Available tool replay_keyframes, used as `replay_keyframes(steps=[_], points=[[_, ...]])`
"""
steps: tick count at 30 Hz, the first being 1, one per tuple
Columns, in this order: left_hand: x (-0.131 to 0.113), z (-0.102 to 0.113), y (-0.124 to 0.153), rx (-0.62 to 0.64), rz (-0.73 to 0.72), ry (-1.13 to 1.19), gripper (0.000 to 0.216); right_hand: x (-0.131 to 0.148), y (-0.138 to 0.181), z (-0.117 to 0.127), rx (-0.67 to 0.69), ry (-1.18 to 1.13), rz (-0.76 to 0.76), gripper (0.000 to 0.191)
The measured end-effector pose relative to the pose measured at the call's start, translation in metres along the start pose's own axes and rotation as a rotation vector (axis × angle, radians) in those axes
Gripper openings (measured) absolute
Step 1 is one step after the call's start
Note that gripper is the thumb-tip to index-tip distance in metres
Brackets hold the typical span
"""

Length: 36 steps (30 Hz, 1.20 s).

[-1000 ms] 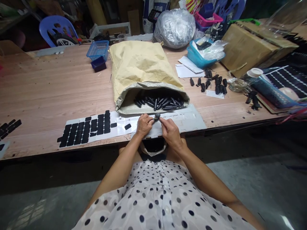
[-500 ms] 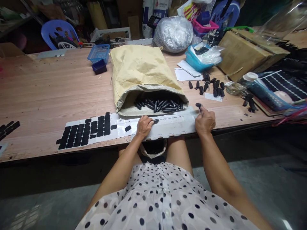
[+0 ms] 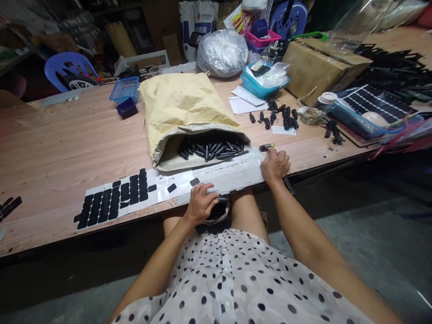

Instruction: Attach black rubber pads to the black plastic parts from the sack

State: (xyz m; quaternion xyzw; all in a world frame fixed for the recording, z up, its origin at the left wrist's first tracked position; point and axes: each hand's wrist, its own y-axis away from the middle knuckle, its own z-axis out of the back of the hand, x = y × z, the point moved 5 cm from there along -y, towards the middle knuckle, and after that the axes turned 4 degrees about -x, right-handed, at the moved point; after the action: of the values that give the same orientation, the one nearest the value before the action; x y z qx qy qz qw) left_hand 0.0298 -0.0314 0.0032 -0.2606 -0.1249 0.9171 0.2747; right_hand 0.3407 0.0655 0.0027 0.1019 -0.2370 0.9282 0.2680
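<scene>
My left hand [image 3: 201,202] is at the table's front edge, fingers stretched out and apart. A dark elongated piece [image 3: 221,199] is by its fingertips, over an open bag [image 3: 216,220] between my knees; whether they touch is unclear. My right hand [image 3: 276,165] rests at the right end of a white board [image 3: 236,174], its fingers closed. Out of its lower side sticks a black handle-like end [image 3: 289,186]. Just beyond the fingers is a short black piece with a yellowish tip [image 3: 266,147]. Loose black rounded patches [image 3: 195,182] lie on the white strip left of the board.
A large paper sack [image 3: 189,101] lies open towards me, with many black slender pieces [image 3: 212,150] inside. Rows of black patches [image 3: 111,202] cover a sheet at left. Small black parts [image 3: 286,119], a blue basket [image 3: 265,85] and a cardboard box [image 3: 317,69] are at right.
My left hand has drawn back off the board to the table edge and spread its fingers. A patch now shows beyond it. My right hand has turned slightly. The view has shifted.
</scene>
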Motion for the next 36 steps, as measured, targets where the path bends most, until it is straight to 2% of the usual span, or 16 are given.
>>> replay_keyframes(steps=[4,6,8,12,16,19,22,24,28,30,33,36], points=[[-0.012,-0.011,0.039,0.058,0.011,-0.072,0.019,0.001,0.001,-0.002,-0.025,-0.016,0.021,0.039],[-0.012,-0.012,0.044,0.035,0.055,-0.091,0.022,0.001,0.002,-0.002,-0.028,-0.018,0.022,0.039],[-0.011,-0.008,0.037,-0.031,0.092,-0.081,0.021,0.002,0.002,-0.001,-0.028,-0.019,0.017,0.039],[0.004,0.009,-0.015,-0.170,0.222,-0.016,0.011,0.005,0.003,0.000,-0.034,-0.026,0.010,0.037],[0.042,0.019,-0.087,-0.261,0.490,-0.009,0.012,0.007,0.004,0.001,-0.020,-0.042,0.007,0.038],[0.070,0.014,-0.124,-0.230,0.667,-0.033,0.017,0.008,0.004,0.002,0.002,-0.053,0.000,0.040],[0.084,0.007,-0.133,-0.142,0.748,-0.002,0.018,0.009,0.005,0.002,0.018,-0.060,-0.002,0.040],[0.083,0.007,-0.126,-0.132,0.716,0.035,0.014,0.009,0.005,0.002,0.021,-0.058,0.000,0.040],[0.064,0.013,-0.099,-0.198,0.503,0.070,0.004,0.007,0.005,0.001,0.002,-0.052,0.012,0.041],[0.057,0.013,-0.091,-0.221,0.443,0.051,0.005,0.006,0.004,0.000,-0.012,-0.052,0.019,0.040],[0.055,0.008,-0.093,-0.233,0.421,-0.010,0.018,0.006,0.004,0.000,-0.023,-0.043,0.019,0.039],[0.057,0.001,-0.108,-0.183,0.376,-0.052,0.025,0.006,0.004,0.001,-0.013,-0.039,0.012,0.039]])
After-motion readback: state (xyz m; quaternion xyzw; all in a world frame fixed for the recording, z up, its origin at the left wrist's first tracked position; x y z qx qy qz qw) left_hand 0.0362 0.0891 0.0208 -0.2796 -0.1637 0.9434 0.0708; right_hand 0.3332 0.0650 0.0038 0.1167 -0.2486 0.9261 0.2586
